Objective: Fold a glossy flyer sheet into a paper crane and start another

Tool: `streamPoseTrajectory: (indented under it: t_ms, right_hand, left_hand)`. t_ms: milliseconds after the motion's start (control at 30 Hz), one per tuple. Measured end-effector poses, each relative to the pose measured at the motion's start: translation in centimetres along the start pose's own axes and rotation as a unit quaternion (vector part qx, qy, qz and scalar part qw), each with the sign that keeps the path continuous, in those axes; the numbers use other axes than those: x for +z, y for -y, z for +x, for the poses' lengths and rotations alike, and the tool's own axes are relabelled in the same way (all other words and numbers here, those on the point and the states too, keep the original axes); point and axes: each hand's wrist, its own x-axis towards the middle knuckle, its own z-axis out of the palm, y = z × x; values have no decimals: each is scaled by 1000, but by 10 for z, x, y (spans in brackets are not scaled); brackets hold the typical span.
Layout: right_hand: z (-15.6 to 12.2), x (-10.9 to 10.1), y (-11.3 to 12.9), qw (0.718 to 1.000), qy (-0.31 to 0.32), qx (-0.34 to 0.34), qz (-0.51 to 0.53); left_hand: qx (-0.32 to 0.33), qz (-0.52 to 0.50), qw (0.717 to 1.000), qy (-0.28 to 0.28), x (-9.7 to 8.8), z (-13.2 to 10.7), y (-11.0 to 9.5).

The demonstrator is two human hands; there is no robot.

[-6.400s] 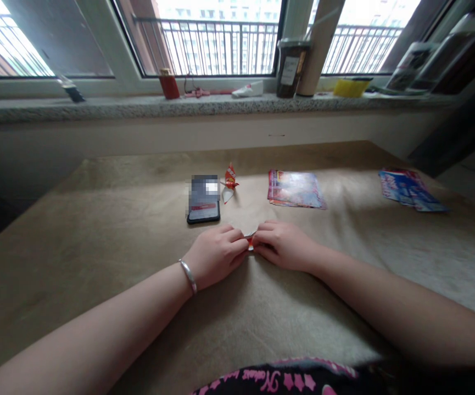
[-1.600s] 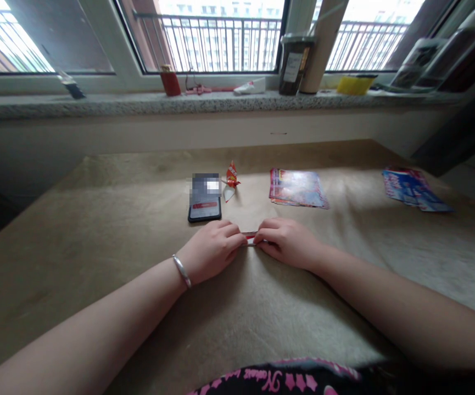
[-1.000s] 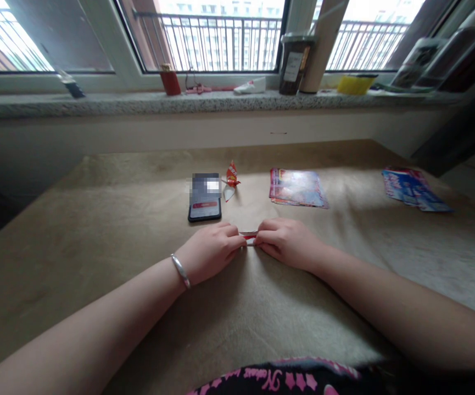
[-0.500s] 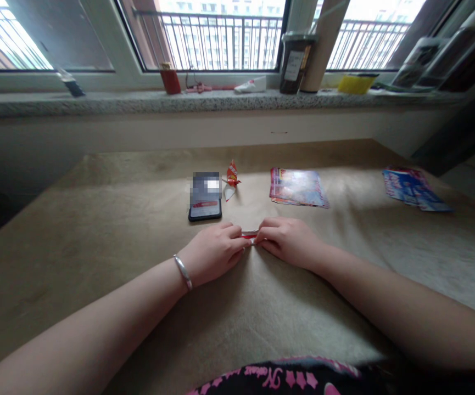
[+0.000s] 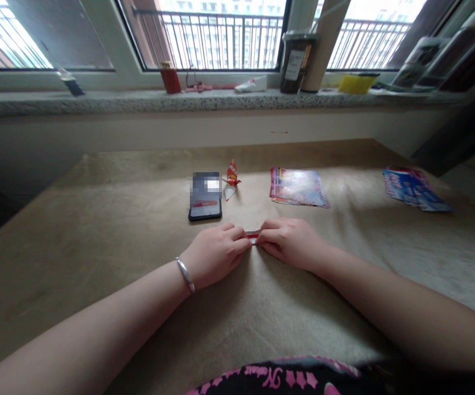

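Both hands meet over a small folded piece of red and white paper (image 5: 252, 235) on the table, and most of it is hidden under the fingers. My left hand (image 5: 219, 251), with a silver bangle at the wrist, pinches its left end. At the right end, the fingers of my right hand (image 5: 289, 241) press together on the same paper. Only a short strip shows between the fingertips. Just beyond lies a phone (image 5: 205, 211) with its screen blurred out. Beside it stands a folded red and white paper crane (image 5: 232, 180).
A stack of glossy printed sheets (image 5: 299, 187) lies beyond my right hand. Farther right are fanned blue printed sheets (image 5: 415, 189). Along the stone windowsill (image 5: 130, 104) stand a red container (image 5: 170, 78), a dark lidded jar (image 5: 296, 63) and a yellow object (image 5: 356, 83).
My left hand has shifted slightly right along the paper, so less of the strip shows between the hands. My right hand has barely moved.
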Motion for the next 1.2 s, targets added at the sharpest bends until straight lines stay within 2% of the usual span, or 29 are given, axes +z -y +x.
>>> streamPoseTrajectory:
  t_ms: [167,433,600,767,967,1200]
  right_hand:
    - [0,0,-2,1000,2,-12,16]
    - [1,-5,1,1000,14,-19,-16]
    - [1,-4,0,999,21,-15,-22]
    - [2,-6,2,999,22,-12,-22]
    - [0,-6,1,999,21,-25,-25]
    - [-2,-7,1,998,23,-43,-37]
  left_hand:
    - [-13,3,1000,8,-1,0,0]
    - [-18,32,999,14,-3,0,-2]
    - [15,63,997,39,-2,0,-3]
    - [7,51,998,45,-2,-1,-1]
    - [35,63,996,59,-4,0,-1]
    - [29,32,998,44,-2,1,-1]
